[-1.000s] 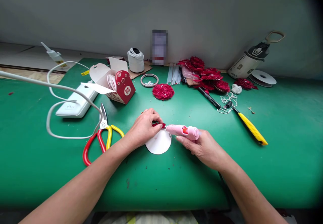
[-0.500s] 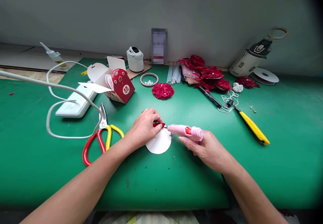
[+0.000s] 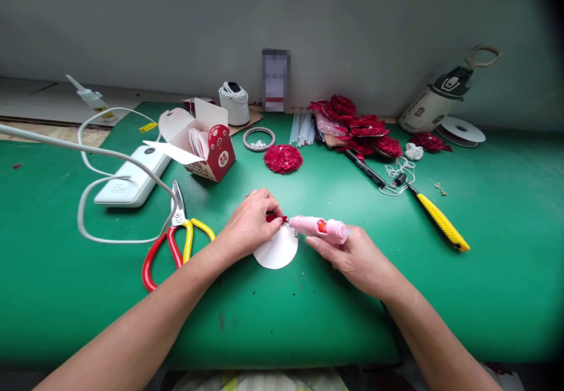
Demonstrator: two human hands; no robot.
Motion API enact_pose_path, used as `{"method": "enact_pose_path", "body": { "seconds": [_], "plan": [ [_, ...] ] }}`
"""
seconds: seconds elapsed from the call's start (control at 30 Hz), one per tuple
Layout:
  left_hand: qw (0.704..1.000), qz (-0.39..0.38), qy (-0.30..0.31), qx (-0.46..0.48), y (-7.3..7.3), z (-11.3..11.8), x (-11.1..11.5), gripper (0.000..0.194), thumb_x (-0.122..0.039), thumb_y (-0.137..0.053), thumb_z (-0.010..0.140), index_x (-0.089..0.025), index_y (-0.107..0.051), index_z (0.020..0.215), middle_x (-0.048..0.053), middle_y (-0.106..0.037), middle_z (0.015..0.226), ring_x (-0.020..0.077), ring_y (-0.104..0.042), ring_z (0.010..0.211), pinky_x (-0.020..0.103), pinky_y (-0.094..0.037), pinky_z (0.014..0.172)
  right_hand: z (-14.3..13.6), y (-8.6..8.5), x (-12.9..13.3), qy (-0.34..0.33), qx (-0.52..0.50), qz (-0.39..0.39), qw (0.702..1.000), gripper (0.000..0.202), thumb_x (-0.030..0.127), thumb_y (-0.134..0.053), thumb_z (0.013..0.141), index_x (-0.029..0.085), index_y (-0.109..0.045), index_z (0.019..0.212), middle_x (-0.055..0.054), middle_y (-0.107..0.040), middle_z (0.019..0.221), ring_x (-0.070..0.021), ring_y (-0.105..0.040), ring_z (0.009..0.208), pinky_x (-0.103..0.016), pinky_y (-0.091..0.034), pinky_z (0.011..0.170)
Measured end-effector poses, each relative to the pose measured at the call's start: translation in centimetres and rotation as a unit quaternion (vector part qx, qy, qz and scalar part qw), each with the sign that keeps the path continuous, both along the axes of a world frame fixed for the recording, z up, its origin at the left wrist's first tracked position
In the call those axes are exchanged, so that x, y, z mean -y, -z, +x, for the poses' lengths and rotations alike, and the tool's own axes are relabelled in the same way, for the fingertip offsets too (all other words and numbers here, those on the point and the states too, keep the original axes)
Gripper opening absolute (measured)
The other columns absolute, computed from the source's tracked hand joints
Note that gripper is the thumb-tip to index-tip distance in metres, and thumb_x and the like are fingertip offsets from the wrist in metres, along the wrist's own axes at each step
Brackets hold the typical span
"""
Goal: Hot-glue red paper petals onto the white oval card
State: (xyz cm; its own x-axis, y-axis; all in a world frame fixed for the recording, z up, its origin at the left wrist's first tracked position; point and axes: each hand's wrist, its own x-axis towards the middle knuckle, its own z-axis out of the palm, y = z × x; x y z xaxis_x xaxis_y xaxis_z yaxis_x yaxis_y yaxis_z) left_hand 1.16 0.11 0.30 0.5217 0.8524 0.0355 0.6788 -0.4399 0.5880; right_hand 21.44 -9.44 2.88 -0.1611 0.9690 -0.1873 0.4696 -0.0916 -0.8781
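Note:
My left hand [image 3: 254,219] pinches a small piece of red ribbon [image 3: 284,219] at the upper edge of a white paper disc [image 3: 277,251]. Its fingers hide most of the ribbon. Wrapped around the handle of a pink hot glue gun [image 3: 315,226], my right hand [image 3: 352,256] holds the nozzle close to the ribbon and the disc's rim. Whether the nozzle touches them I cannot tell. Just beyond the hands lies a round red ribbon flower [image 3: 283,159].
Scissors [image 3: 180,232], a power bank [image 3: 134,177] with a looping cable and an open red box [image 3: 211,147] are at left. A tape ring [image 3: 259,139], glue sticks [image 3: 302,127] and several red flowers [image 3: 365,124] lie behind. A marker [image 3: 365,168] and yellow cutter [image 3: 443,222] are at right.
The glue gun and my right hand have shifted slightly left, nearer to the ribbon. My left hand keeps its pinch, and the view has moved a little.

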Motion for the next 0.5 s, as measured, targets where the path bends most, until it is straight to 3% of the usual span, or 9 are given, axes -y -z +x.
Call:
{"method": "enact_pose_path", "body": {
  "seconds": [0.13, 0.3, 0.5],
  "plan": [
    [1.0, -0.001, -0.013, -0.015, -0.1, 0.1, 0.0, 0.011, -0.019, -0.059, 0.075, -0.019, -0.069, 0.071, 0.004, -0.058, 0.082, 0.0208, -0.056, 0.085, 0.033, -0.043, 0.073, 0.1, -0.2, 0.3, -0.005, -0.004, -0.005, 1.0, 0.042, 0.042, -0.054, 0.093, 0.028, -0.063, 0.132, 0.0, -0.065, 0.072, -0.0162, -0.056, 0.069, -0.025, -0.042, 0.059],
    [0.999, -0.014, -0.032, -0.023, -0.2, 0.2, 0.1, 0.011, -0.021, -0.059, 0.074, -0.019, -0.068, 0.069, 0.003, -0.057, 0.076, 0.0192, -0.055, 0.077, 0.031, -0.041, 0.067, 0.1, -0.2, 1.3, 0.013, 0.025, 0.003, 1.0, 0.042, 0.046, -0.054, 0.093, 0.027, -0.065, 0.128, -0.002, -0.069, 0.082, -0.0155, -0.054, 0.063, -0.026, -0.042, 0.056],
    [0.999, -0.016, -0.031, -0.025, -0.1, 0.2, 0.1, 0.011, -0.024, -0.06, 0.075, -0.02, -0.068, 0.07, 0.003, -0.059, 0.078, 0.0189, -0.056, 0.078, 0.031, -0.042, 0.067, -1.2, 0.2, 2.0, 0.026, 0.092, 0.043, 0.994, 0.035, 0.05, -0.053, 0.092, 0.025, -0.072, 0.107, -0.003, -0.065, 0.078, -0.0172, -0.054, 0.062, -0.028, -0.042, 0.057]
  ]
}}
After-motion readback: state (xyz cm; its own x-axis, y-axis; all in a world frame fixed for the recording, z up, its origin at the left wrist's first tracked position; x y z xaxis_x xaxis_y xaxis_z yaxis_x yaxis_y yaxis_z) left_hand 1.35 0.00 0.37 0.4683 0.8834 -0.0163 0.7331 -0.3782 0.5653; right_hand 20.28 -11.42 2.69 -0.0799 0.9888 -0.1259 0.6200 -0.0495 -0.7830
